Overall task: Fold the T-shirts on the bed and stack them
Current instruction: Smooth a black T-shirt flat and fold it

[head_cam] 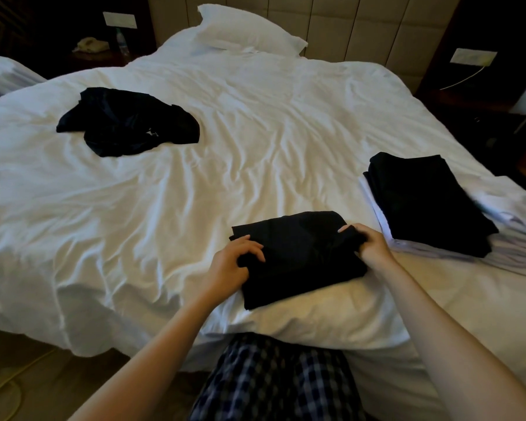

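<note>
A folded black T-shirt (298, 253) lies on the near edge of the white bed (225, 153). My left hand (231, 265) grips its left edge with curled fingers. My right hand (369, 244) pinches a fold of cloth at its right edge. To the right sits a stack of folded shirts (425, 202), black on top with pale ones beneath. A crumpled black T-shirt (125, 123) lies unfolded at the far left of the bed.
A white pillow (246, 30) lies at the padded headboard. A nightstand at the back left holds a water bottle (122, 42). A second bed edge (3, 74) shows at far left. My checked trousers (271, 381) press against the bed's foot.
</note>
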`<control>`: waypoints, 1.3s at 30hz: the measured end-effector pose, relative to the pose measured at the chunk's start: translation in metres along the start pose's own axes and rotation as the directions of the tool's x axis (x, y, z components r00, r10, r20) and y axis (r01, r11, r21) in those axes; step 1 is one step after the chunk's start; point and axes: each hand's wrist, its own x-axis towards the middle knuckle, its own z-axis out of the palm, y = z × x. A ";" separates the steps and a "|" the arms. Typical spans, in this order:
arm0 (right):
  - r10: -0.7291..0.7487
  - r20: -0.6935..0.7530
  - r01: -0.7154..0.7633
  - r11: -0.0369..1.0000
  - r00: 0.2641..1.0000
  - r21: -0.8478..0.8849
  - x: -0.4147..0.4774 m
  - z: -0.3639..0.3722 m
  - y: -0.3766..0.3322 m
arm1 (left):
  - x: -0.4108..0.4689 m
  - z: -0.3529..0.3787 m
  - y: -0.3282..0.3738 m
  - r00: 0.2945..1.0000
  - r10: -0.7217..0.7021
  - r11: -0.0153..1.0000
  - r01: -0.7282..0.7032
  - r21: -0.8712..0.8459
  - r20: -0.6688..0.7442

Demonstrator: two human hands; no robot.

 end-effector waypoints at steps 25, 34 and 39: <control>0.004 0.288 0.270 0.330 0.958 -0.904 -0.011 0.050 0.017 | -0.002 0.074 0.012 0.986 -0.147 0.765 0.162 0.624 -0.076; 0.026 -0.167 -0.137 0.695 0.986 -0.706 -0.005 0.046 0.009 | -0.011 0.068 0.012 0.936 -0.299 0.876 0.347 0.336 -0.188; 0.325 -0.150 -0.358 0.840 0.934 -0.407 0.000 0.014 -0.001 | -0.008 0.046 0.017 0.885 -0.380 0.919 0.394 -0.002 -0.270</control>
